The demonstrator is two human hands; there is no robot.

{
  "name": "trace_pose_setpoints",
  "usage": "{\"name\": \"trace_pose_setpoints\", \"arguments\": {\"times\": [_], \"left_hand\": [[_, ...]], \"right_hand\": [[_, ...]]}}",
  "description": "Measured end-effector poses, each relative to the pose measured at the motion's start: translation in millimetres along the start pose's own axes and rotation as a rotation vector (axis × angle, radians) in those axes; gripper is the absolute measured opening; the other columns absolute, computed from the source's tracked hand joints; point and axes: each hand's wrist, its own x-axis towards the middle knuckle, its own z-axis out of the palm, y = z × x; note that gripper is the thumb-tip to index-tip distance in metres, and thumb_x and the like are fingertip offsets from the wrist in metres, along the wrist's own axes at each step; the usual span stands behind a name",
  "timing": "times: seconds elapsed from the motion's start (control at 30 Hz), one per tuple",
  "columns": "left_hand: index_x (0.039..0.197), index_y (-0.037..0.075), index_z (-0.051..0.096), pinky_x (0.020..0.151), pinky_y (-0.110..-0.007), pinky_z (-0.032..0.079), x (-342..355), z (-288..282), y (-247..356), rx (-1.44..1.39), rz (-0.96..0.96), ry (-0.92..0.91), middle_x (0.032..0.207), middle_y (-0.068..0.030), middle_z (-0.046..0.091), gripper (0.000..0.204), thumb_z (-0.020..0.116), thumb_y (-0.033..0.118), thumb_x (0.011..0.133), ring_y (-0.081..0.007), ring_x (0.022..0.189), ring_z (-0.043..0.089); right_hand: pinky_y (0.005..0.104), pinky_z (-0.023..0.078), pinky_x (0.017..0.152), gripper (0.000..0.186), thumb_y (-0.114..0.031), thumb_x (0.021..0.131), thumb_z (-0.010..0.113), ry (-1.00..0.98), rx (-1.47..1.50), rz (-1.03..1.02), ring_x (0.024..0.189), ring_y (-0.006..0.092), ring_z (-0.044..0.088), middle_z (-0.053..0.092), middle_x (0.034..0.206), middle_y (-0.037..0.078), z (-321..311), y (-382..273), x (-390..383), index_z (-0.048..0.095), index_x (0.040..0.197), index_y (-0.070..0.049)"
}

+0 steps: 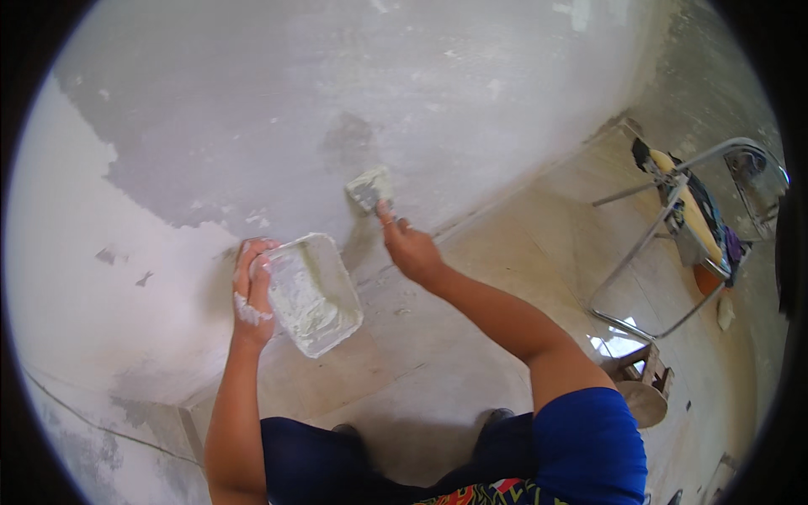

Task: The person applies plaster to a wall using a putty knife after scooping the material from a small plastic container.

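Observation:
My left hand (255, 290), smeared with white paste, grips the left edge of a white rectangular tub (343, 286). Whitish putty (313, 313) coats the inside of this tub, thickest toward its lower end. In my right hand (412, 252) is a putty knife (368, 192), its wide blade covered with pale putty. The blade is at the wall (244, 135), up and to the right of the tub; whether it touches is hard to tell. A darker grey patch (349, 139) shows just above the blade. Smooth white coating (63, 227) covers the wall's left part, with bare grey beyond its ragged border.
On the right, a metal-framed chair (627, 282) stands tilted or folded, with dark cloths (728, 244) on it. A small wooden stool (661, 374) is beside my right arm. Tiled floor (522, 252) meets the wall's foot. A cable (109, 429) runs along the lower left.

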Motion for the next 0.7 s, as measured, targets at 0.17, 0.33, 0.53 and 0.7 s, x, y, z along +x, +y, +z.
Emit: {"name": "trace_pose_setpoints", "arguments": {"times": [0.17,0.33,0.53,0.7], "left_hand": [[0.115,-0.002,0.062,0.104,-0.035,0.042,3,0,-5,-0.071,-0.02,-0.079,0.117,-0.0121,0.059,0.028,0.047,0.021,0.105,-0.0241,0.112,0.056],[0.117,-0.001,0.062,0.103,-0.035,0.043,11,4,-8,-0.039,-0.051,-0.137,0.118,-0.0119,0.059,0.029,0.049,0.023,0.105,-0.0239,0.111,0.056],[0.118,0.0,0.06,0.1,-0.035,0.044,3,31,-21,-0.247,-0.18,-0.127,0.118,-0.0116,0.06,0.029,0.05,0.025,0.106,-0.0237,0.11,0.058],[0.127,0.005,0.058,0.116,-0.041,0.04,5,53,-1,-0.529,-0.699,-0.021,0.125,-0.0111,0.06,0.042,0.052,0.042,0.108,-0.0211,0.12,0.056]], "right_hand": [[0.0541,0.057,0.066,0.074,-0.014,0.102,0.055,-0.298,-0.035,0.008,0.076,0.0461,0.069,0.068,0.111,0.029,19,11,-49,0.023,0.168,-0.018],[0.0474,0.058,0.063,0.066,-0.015,0.107,0.052,-0.296,0.326,-0.064,0.069,0.0382,0.069,0.07,0.108,0.021,-14,44,-96,0.024,0.167,-0.018],[0.0342,0.049,0.047,0.056,-0.024,0.112,0.048,-0.42,1.533,0.745,0.052,0.0182,0.059,0.067,0.091,0.019,-162,-25,-40,0.027,0.163,-0.019],[0.0349,0.049,0.04,0.054,-0.037,0.112,0.048,-0.472,2.098,0.724,0.046,0.0212,0.057,0.067,0.109,0.035,-220,-35,-25,0.029,0.16,-0.021]]}}
